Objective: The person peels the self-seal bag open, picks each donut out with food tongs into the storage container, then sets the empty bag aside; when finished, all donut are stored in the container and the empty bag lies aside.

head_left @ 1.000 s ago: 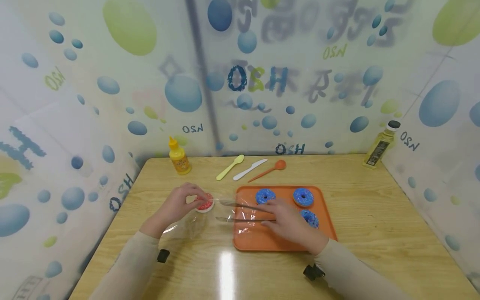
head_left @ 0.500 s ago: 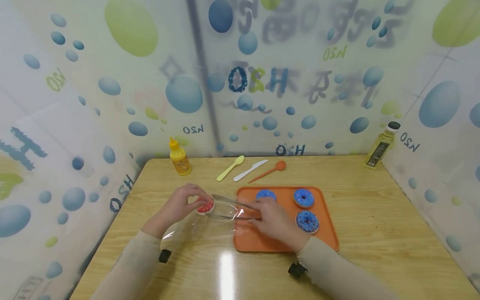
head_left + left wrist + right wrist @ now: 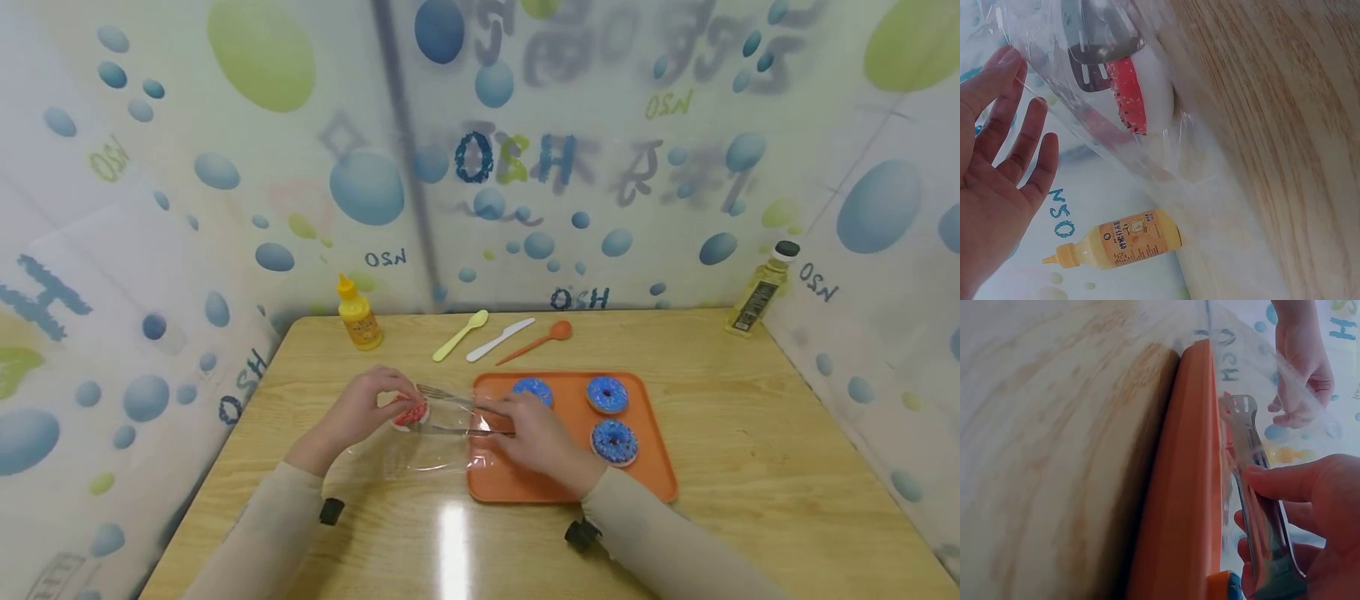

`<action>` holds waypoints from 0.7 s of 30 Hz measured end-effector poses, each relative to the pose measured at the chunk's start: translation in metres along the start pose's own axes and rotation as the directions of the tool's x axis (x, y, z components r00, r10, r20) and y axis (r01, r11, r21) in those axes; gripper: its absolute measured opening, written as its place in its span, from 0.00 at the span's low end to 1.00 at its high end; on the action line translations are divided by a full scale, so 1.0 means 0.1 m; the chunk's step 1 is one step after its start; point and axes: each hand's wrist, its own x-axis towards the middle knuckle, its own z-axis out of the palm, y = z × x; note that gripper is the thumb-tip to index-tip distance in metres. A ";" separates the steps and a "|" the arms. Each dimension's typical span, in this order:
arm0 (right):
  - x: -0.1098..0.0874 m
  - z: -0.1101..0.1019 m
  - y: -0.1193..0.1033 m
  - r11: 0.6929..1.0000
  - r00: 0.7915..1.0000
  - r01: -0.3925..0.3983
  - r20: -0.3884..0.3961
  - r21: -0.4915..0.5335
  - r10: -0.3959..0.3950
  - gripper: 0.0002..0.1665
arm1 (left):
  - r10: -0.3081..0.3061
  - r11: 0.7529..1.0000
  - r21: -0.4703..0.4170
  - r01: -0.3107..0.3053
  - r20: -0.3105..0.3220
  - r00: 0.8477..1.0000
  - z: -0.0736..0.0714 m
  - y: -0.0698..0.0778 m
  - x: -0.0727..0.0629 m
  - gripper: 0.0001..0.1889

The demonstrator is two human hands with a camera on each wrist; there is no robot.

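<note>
We grip the metal tongs (image 3: 457, 410) in the right hand (image 3: 536, 437), tips straddling the red donut (image 3: 410, 412) inside the clear bag (image 3: 420, 446) beneath our left hand's (image 3: 360, 410) fingertips pinching the bag; squeeze gently, judged to avoid tearing film.

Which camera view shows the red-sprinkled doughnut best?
The left wrist view: the red-sprinkled doughnut fills it, edge-on inside the clear bag, tongs against it. The head view shows it small; in the right wrist view it cannot be made out.

On the wooden table (image 3: 750, 433), the left hand (image 3: 358, 410) holds a clear plastic bag (image 3: 420, 446) around a red-sprinkled doughnut (image 3: 409, 412) while the right hand (image 3: 536, 437) grips metal tongs (image 3: 457, 412) reaching into it, beside an orange tray (image 3: 652, 433) of three blue-iced doughnuts (image 3: 607, 394).
</note>
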 end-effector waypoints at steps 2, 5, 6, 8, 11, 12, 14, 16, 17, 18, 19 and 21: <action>0.01 0.01 0.02 1.000 1.000 0.004 -0.010 0.011 -0.004 0.34 | 0.000 1.000 -0.004 0.000 0.003 1.000 0.00 0.00 0.00 0.10; 0.01 0.01 0.04 0.999 1.000 0.003 -0.020 0.039 -0.002 0.33 | 0.003 1.000 -0.009 -0.003 0.005 1.000 -0.01 -0.01 0.01 0.10; 0.00 0.01 0.05 0.999 1.000 0.005 -0.025 0.044 -0.004 0.33 | 0.009 1.000 -0.006 -0.009 0.005 1.000 -0.01 -0.01 0.01 0.10; -0.01 -0.01 0.06 0.998 1.000 0.006 -0.031 0.057 -0.004 0.32 | 0.021 1.000 -0.003 -0.021 0.001 1.000 -0.02 -0.03 0.02 0.09; -0.04 -0.04 0.08 0.998 0.999 0.000 -0.033 0.069 0.002 0.32 | 0.027 1.000 0.005 -0.027 -0.006 1.000 -0.03 -0.04 0.03 0.09; -0.06 -0.06 0.09 0.997 0.999 0.005 -0.037 0.073 -0.003 0.31 | 0.020 1.000 0.008 -0.020 -0.009 1.000 -0.03 -0.05 0.03 0.09; -0.09 -0.08 0.12 0.997 0.999 0.003 -0.040 0.071 0.000 0.30 | 0.007 1.000 0.018 -0.007 -0.015 1.000 -0.03 -0.06 0.01 0.08; -0.15 -0.10 0.16 0.998 0.999 -0.003 -0.043 0.057 0.005 0.29 | -0.017 0.999 0.035 0.018 -0.016 1.000 -0.02 -0.07 -0.02 0.08; -0.18 -0.12 0.17 0.998 0.999 -0.002 -0.045 0.055 0.004 0.29 | -0.024 0.999 0.042 0.024 -0.015 1.000 -0.01 -0.07 -0.03 0.08; -0.21 -0.13 0.18 0.999 0.999 -0.007 -0.045 0.053 0.009 0.29 | -0.033 0.998 0.048 0.033 -0.011 0.999 -0.01 -0.08 -0.04 0.08; -0.25 -0.14 0.20 0.999 0.999 -0.013 -0.048 0.046 0.015 0.29 | -0.041 0.998 0.052 0.042 -0.007 0.999 -0.01 -0.08 -0.06 0.08; -0.32 -0.16 0.22 0.999 0.998 -0.014 -0.056 0.040 0.016 0.29 | -0.064 0.997 0.052 0.064 0.001 0.998 -0.01 -0.08 -0.07 0.08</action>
